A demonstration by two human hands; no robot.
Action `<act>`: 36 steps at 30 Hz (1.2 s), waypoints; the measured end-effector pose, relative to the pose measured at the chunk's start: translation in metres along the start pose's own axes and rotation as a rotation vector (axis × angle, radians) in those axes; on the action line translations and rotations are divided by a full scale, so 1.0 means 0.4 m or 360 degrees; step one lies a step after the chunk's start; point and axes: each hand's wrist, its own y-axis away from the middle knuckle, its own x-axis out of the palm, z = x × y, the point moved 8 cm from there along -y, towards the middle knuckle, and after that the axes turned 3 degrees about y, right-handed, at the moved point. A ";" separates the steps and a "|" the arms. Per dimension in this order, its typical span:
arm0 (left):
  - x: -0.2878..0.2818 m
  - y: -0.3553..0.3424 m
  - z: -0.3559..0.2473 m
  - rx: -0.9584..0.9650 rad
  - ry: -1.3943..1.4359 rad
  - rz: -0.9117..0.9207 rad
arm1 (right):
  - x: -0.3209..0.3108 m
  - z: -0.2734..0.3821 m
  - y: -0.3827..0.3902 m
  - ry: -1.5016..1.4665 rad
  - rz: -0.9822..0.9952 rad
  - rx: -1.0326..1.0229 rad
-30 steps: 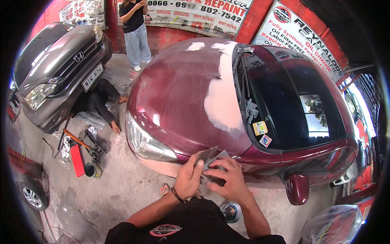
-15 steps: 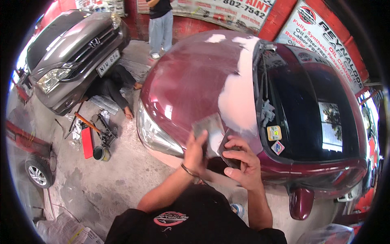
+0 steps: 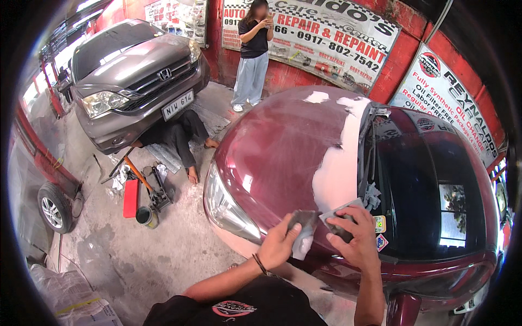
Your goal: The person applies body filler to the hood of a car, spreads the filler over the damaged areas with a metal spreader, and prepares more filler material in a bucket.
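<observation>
In front of my chest, my left hand [image 3: 276, 247] is closed on a dark grey flat putty plate [image 3: 308, 218], which bears a smear of pale filler [image 3: 303, 245]. My right hand [image 3: 356, 239] curls its fingers around a grey putty spreader [image 3: 341, 209], tilted close beside the plate. A dark area under those fingers is partly hidden. Both hands are over the near side of a maroon car's hood [image 3: 266, 155]. Pale pink filler [image 3: 338, 171] covers the hood's rear part along the windshield, with smaller patches at the far side.
A grey-brown car [image 3: 136, 70] stands at left, with a person's legs [image 3: 182, 136] stretched from under it. A floor jack [image 3: 159, 190], a red box [image 3: 130, 198] and a can [image 3: 145, 217] lie nearby. Another person [image 3: 254, 54] stands by the far wall. A mirror [image 3: 403, 309] juts out near my right arm.
The view has shifted, so the cars appear lower and further right. My right hand has turned with the spreader, which is now raised beside the plate. The plate has tilted in my left hand.
</observation>
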 end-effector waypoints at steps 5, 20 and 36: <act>-0.011 0.007 -0.045 0.0021 -0.0146 -0.0092 | 0.106 0.093 0.007 -0.0299 0.0314 -0.0093; -0.039 -0.092 0.054 -0.0605 0.1364 -0.0504 | 0.108 0.092 0.006 -0.1414 -0.0063 0.0024; -0.090 -0.031 0.084 -0.0319 0.0916 -0.0521 | 0.036 0.097 -0.033 -0.0165 0.0178 -0.0157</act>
